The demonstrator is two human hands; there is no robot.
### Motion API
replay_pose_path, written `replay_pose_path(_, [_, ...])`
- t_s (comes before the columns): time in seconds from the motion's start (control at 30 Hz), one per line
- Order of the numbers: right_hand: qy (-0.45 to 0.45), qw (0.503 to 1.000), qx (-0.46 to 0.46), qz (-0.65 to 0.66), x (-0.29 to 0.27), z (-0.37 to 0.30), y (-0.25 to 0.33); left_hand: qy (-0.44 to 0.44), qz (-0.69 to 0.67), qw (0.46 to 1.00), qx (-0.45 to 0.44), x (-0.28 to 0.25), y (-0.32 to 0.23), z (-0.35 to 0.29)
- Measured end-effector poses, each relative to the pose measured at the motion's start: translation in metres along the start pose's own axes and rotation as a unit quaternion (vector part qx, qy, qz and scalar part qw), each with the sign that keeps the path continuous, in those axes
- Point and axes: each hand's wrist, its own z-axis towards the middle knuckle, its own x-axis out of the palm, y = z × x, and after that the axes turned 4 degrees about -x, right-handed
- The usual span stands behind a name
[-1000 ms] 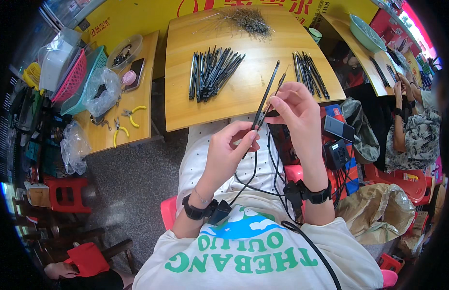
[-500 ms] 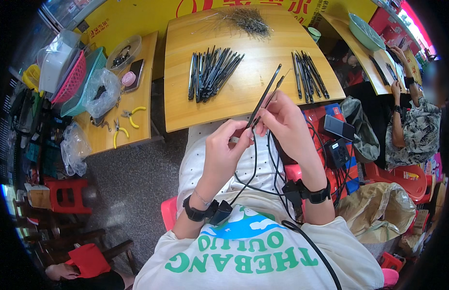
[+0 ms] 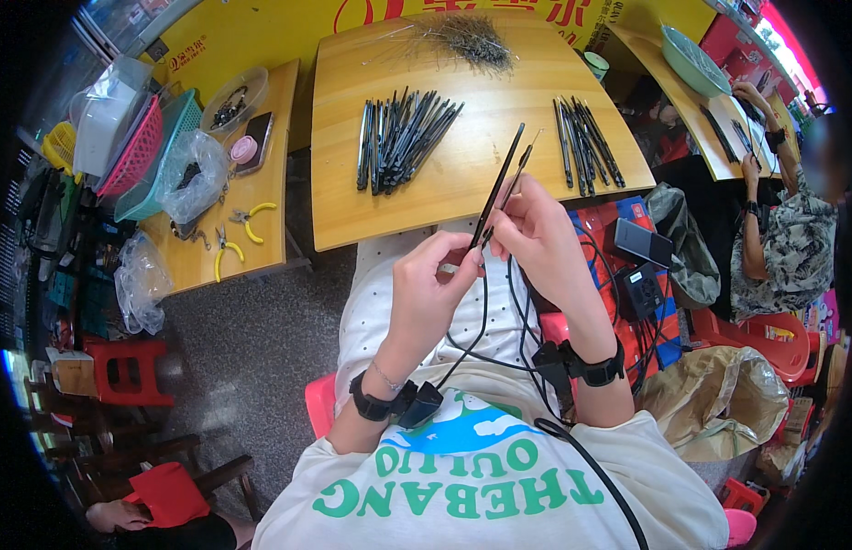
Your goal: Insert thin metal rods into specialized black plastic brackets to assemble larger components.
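Note:
My left hand (image 3: 432, 270) is closed, pinching the lower end of a slim black stick (image 3: 504, 174) that slants up over my lap. Close beside it, my right hand (image 3: 538, 225) is closed on a second, thinner black piece (image 3: 511, 189) with a fine wire tip poking up past the fingers. The lower ends of both come together between my fingertips, where the contact is partly hidden. Beyond my hands, a big bunch of black sticks (image 3: 403, 142) lies on the wooden table (image 3: 508, 110), and a smaller bunch (image 3: 588, 147) lies to its right.
A tangle of thin wires (image 3: 476, 44) lies at the table's far edge. On the left side table are yellow-handled pliers (image 3: 229, 249), a phone (image 3: 255, 144) and baskets (image 3: 137, 147). Black cables (image 3: 483, 321) hang below my hands. At right, another person (image 3: 783, 229) works.
The stick in my left hand has tilted slightly more upright and its tip has shifted a little left. Both hands keep their grip and have barely moved.

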Motion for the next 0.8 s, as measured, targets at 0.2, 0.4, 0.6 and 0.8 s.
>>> replay_pose_path(0.2, [-0.005,1.000,0.009,-0.006,0.001,0.001,-0.002,-0.005,0.017,1.000,-0.007,0.003,0.001,0.001])
replay_pose_path(0.4, [0.003,0.999,-0.003,0.036,0.001,0.005,0.001,-0.021,0.010,1.000,-0.005,-0.002,0.003,0.005])
replay_pose_path(0.6, [0.026,0.997,-0.011,0.078,0.005,0.005,-0.011,-0.037,0.001,0.999,-0.005,-0.004,0.005,0.007])
replay_pose_path(0.8, [-0.095,0.995,-0.017,-0.009,0.018,0.004,-0.010,-0.039,0.067,0.996,0.046,0.002,-0.005,0.007])
